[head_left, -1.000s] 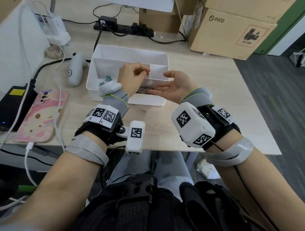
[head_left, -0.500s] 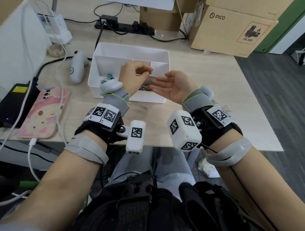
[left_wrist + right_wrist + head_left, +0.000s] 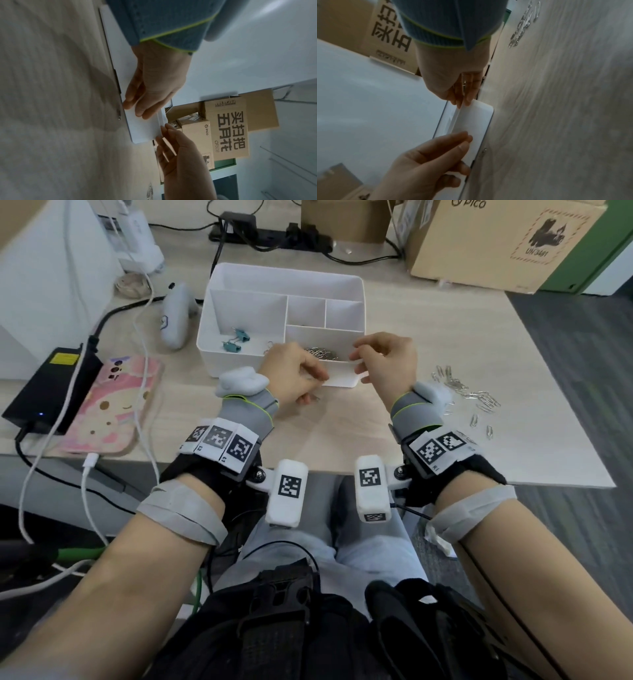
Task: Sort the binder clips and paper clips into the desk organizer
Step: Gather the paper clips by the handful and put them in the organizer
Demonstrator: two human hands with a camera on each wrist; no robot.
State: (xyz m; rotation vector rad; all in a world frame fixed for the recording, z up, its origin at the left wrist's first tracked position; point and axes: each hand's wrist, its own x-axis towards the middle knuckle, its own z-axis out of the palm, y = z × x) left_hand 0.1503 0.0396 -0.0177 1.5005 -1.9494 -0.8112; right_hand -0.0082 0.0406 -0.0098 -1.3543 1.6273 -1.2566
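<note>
Left of the left hand [image 3: 291,373], two teal binder clips [image 3: 236,340] lie in the white organizer [image 3: 284,277]. That hand curls loosely at the organizer's near wall; whether it holds anything I cannot tell. Between the hands, paper clips [image 3: 322,354] fill the front compartment. The right hand [image 3: 387,361] pinches the near rim. Right of it, loose clips [image 3: 466,392] lie on the desk [image 3: 445,344]. Beyond stands a box [image 3: 496,237] reading "PICO" and "UN3481".

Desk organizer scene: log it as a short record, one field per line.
organizer: white desk organizer, with dividers, on the wooden desk
near-left compartment: two teal binder clips
near-right compartment: pile of paper clips
unsorted: loose paper clips on the desk, right of the organizer
left hand: fingers curled, at the organizer's front wall
right hand: fingers curled, at its front right rim
</note>
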